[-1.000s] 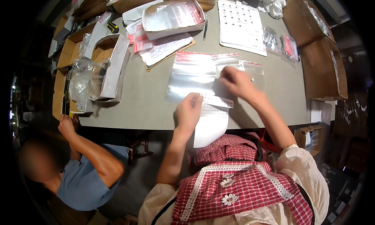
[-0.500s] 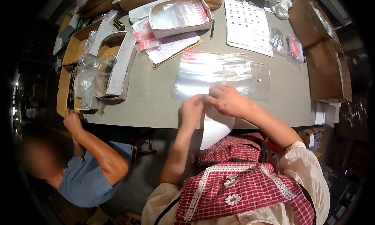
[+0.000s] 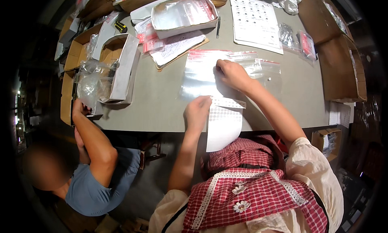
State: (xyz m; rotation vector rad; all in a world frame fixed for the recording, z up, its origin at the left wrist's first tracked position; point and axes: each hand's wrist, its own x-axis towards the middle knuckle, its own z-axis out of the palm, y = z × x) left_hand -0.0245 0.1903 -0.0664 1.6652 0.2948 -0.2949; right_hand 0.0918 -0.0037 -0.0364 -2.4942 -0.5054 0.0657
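Note:
My left hand pinches the upper left corner of a white sheet of round stickers, which hangs over the table's front edge toward my lap. Small round marks run in rows across its upper part, and its top strip is folded over. My right hand is over a stack of clear zip bags with red top edges. Its fingers are pressed together, and whatever they hold is too small to make out. Beside the stack, more clear bags overlap it, one with a small white dot.
An open box of zip bags stands at the back, near a printed sheet. Cardboard boxes line the right edge. At the left, a co-worker's arm reaches to a white box and crumpled plastic.
My right hand has left the sticker sheet and moved forward over the zip bags. The left hand still holds the sheet. The co-worker's hand has shifted slightly up along the boxes.

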